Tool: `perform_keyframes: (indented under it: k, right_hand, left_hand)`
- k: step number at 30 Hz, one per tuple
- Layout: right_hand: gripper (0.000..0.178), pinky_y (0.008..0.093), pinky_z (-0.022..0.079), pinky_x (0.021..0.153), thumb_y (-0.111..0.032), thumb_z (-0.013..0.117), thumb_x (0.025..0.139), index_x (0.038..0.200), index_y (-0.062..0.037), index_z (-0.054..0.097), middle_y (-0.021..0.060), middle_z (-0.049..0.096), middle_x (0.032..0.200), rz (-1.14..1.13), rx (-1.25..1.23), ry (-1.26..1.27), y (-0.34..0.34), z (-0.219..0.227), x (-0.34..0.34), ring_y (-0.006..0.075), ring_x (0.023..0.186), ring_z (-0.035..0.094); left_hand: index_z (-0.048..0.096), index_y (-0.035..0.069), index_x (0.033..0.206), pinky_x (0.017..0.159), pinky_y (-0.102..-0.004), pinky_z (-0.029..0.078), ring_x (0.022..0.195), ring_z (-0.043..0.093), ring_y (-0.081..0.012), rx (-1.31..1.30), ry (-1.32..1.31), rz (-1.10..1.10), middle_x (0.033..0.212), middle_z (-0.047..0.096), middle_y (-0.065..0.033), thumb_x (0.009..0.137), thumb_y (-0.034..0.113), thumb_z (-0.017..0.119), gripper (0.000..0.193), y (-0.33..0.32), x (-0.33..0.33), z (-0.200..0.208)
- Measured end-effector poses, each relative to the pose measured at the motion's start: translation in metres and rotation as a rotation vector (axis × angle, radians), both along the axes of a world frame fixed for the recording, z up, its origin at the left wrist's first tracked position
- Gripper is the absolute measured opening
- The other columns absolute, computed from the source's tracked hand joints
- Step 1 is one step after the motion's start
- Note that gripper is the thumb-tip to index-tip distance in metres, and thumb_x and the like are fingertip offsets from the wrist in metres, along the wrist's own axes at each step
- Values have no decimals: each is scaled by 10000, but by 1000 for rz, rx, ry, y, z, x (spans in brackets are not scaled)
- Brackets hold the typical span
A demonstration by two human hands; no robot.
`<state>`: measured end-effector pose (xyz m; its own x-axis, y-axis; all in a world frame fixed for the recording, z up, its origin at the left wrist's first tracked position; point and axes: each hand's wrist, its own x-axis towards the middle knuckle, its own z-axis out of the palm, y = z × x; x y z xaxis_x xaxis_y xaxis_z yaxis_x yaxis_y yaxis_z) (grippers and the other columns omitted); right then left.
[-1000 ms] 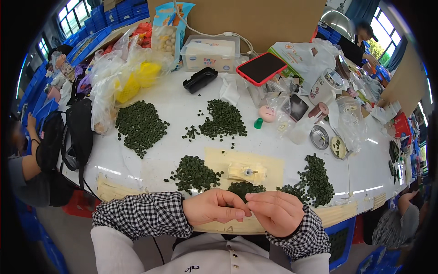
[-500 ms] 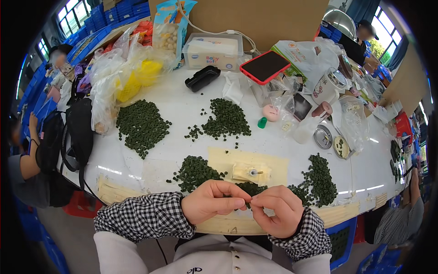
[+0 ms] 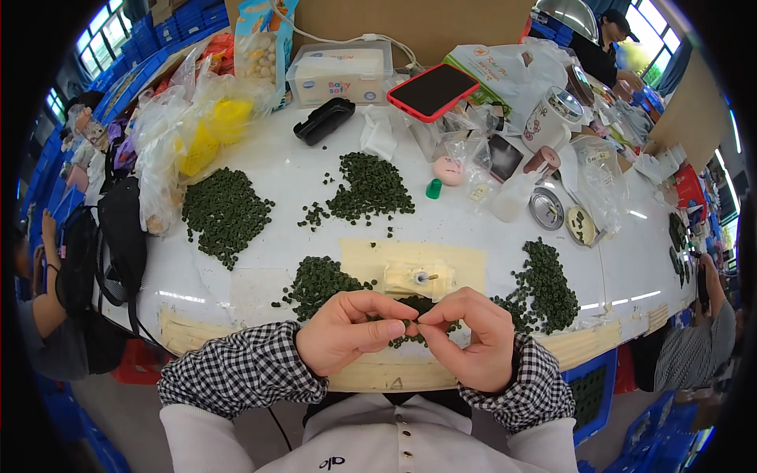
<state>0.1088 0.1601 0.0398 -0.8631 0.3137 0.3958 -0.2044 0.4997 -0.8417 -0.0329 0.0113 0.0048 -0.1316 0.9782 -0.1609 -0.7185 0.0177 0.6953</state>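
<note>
This looks like a small-parts assembly workshop. A long white tabletop (image 3: 260, 169) carries several heaps of small dark green parts (image 3: 225, 211), and other workers sit along both ends of it. Behind the tabletop, stacks of blue plastic crates (image 3: 138, 59) line the windows (image 3: 95, 39), and more crates stand under its near edge.

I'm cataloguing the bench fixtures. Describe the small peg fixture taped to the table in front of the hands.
The peg fixture is a pale yellowish block with a short metal pin standing out of its middle. It sits on a wide patch of tan tape on the white table, just beyond both hands. Small dark green pieces lie heaped beside it. Neither hand touches it.
</note>
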Motion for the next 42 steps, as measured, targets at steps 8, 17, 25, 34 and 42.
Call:
perform_keyframes:
  k: [8,17,25,34,42]
  right_hand:
    - [134,216,490,607,47,643,770,898,12,623,84,624,833,19,-86,-47,-1,-2,0,110,668,607]
    - [123,222,494,612,35,644,772,892,17,625,90,624,830,19,-92,-59,-3,-4,-1,119,673,612]
    - [158,224,495,597,53,661,741,893,17,636,96,630,832,19,-78,-39,-5,-4,-1,129,679,618]
    - [205,244,494,593,68,671,720,915,6,654,96,631,809,60,110,113,-4,-4,-3,168,694,619]
    - [184,247,480,601,51,694,711,881,-2,646,80,620,796,111,-58,30,-2,-5,-2,152,674,597]
  left_hand:
    - [618,18,1078,560,-166,363,698,506,-31,-5,-7,6,961,662,-88,877,47,595,205,0,0,-2]
    - [655,17,1023,580,-174,393,713,529,-42,-35,33,77,919,669,-78,859,44,622,170,0,4,-5]
    - [653,23,1015,595,-179,408,733,554,-62,-16,25,69,903,668,-74,856,48,628,163,-1,3,-1]
    - [638,18,1038,513,-191,322,614,443,-37,58,-208,-7,913,663,-83,882,33,581,166,-1,1,-6]
    - [634,5,1020,499,-181,306,585,404,-24,27,-113,-67,877,656,-58,888,68,588,153,-1,2,-3]
